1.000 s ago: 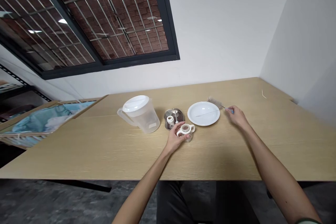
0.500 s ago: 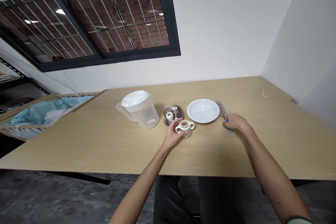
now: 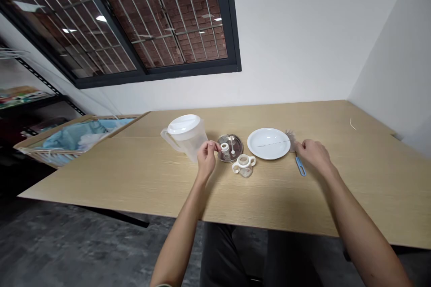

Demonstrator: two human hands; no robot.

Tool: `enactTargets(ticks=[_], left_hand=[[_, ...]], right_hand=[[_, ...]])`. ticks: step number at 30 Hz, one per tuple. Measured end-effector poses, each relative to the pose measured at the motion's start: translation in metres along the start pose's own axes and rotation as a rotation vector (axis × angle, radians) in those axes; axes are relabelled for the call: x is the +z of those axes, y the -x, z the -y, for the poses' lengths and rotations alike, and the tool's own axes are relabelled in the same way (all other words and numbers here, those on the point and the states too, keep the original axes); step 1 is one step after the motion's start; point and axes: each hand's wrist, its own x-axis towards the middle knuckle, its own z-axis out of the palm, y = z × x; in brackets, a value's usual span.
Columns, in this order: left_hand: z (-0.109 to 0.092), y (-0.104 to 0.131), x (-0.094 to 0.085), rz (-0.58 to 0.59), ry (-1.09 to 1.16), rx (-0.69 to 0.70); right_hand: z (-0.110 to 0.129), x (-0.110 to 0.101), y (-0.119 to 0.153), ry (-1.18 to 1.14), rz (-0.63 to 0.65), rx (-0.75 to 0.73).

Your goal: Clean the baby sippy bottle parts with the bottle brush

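Observation:
My left hand is pinched at the near left edge of a round metal tray, its fingertips at a small white ring-shaped piece. A small white spoon-like piece also lies in the tray. In front stands a clear cup with a white two-handled collar, apart from both hands. My right hand is closed over the neck of a bottle brush with a blue handle. The brush lies on the table, its bristles beside a white oval plate; my fingers partly hide its neck.
A translucent pitcher with a white lid stands left of the tray, partly behind my left hand. A basket with blue cloth adjoins the table's left end. A thin pale strip lies far right. Wall and window rise behind.
My left hand has let go of the two-handled cup and moved left to the tray. My right hand has shifted up the brush toward its bristles. The view has turned slightly left.

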Motion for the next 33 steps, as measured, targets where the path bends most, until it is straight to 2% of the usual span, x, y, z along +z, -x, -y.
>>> enactTargets(ticks=[4, 6, 8, 10, 15, 18, 22, 25, 28, 33], left_hand=[[-0.008, -0.042, 0.007, 0.126, -0.239, 0.005], [-0.007, -0.059, 0.011, 0.242, -0.347, -0.049], [-0.001, -0.07, 0.014, 0.382, -0.433, -0.112], [0.008, -0.074, 0.013, 0.445, -0.493, -0.137], [0.03, -0.061, 0.002, 0.364, -0.601, -0.148], [0.041, -0.051, -0.002, 0.386, -0.689, -0.198], [0.056, -0.047, 0.008, 0.421, -0.8, -0.123], [0.067, -0.056, 0.026, 0.446, -0.986, -0.013], [0.076, -0.073, 0.041, 0.536, -1.202, 0.038], [0.09, -0.094, 0.045, 0.607, -1.265, 0.028]], right_hand=[[0.003, 0.004, 0.0, -0.093, -0.115, -0.022], [0.004, 0.005, 0.0, -0.141, -0.18, -0.027], [0.005, 0.006, 0.0, -0.183, -0.232, -0.032], [0.005, 0.006, 0.001, -0.217, -0.26, -0.044], [0.007, 0.003, 0.005, -0.243, -0.287, -0.07], [0.009, 0.002, 0.007, -0.236, -0.29, -0.084], [0.011, 0.003, 0.007, -0.246, -0.282, -0.092], [0.011, 0.004, 0.007, -0.25, -0.286, -0.089], [0.01, 0.005, 0.005, -0.254, -0.296, -0.096], [0.009, 0.005, 0.004, -0.264, -0.294, -0.116]])
